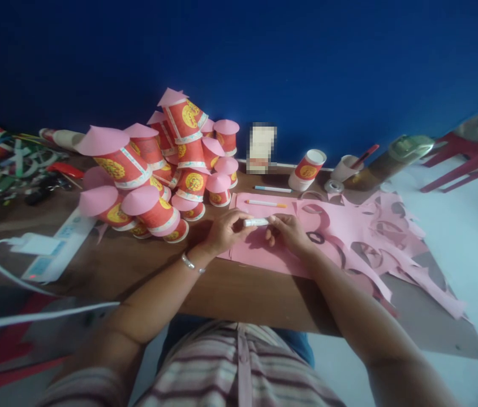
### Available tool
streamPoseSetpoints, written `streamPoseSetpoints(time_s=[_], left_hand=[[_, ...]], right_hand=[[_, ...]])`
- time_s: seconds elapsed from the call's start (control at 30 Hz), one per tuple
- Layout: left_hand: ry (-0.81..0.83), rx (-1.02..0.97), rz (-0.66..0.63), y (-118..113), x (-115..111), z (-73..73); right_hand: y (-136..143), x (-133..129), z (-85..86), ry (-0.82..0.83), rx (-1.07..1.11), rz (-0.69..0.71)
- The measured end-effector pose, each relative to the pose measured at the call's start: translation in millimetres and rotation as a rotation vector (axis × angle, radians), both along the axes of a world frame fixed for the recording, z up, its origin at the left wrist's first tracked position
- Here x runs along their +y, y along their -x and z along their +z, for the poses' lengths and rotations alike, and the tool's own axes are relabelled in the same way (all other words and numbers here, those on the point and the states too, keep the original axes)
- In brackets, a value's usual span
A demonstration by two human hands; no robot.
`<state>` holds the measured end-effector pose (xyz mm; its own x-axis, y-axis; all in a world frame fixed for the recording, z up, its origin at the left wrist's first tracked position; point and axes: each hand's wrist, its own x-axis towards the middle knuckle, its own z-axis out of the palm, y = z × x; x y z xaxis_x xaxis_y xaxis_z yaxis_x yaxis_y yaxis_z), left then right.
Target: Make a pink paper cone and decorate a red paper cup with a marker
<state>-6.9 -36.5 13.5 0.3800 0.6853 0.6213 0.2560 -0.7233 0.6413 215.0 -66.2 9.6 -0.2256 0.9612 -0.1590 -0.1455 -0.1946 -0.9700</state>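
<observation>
A deep blue wall (239,62) spans the far side, plain and evenly coloured; a brown wooden table (137,277) stands against it, its surface dark and slightly shiny; a grey area (446,333) lies at its near right corner; pale, smooth floor (472,226) shows to the right and in patches at the near side; a red plastic stool (463,155) stands at the far right; the light is dim and soft, with darker edges at left.
</observation>
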Motion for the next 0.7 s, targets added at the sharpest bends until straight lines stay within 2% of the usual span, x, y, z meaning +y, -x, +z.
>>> streamPoseSetpoints(time_s=[0.37, 0.7], left_hand=[[-0.089, -0.003, -0.029, 0.1, -1.4, 2.6], [-0.082, 0.005, -0.048, 1.2, -1.4, 1.5]], right_hand=[[-2.7, 0.2, 0.4, 0.027, -0.019, 0.061], [-5.1, 1.4, -0.3, 0.049, -0.041, 0.085]])
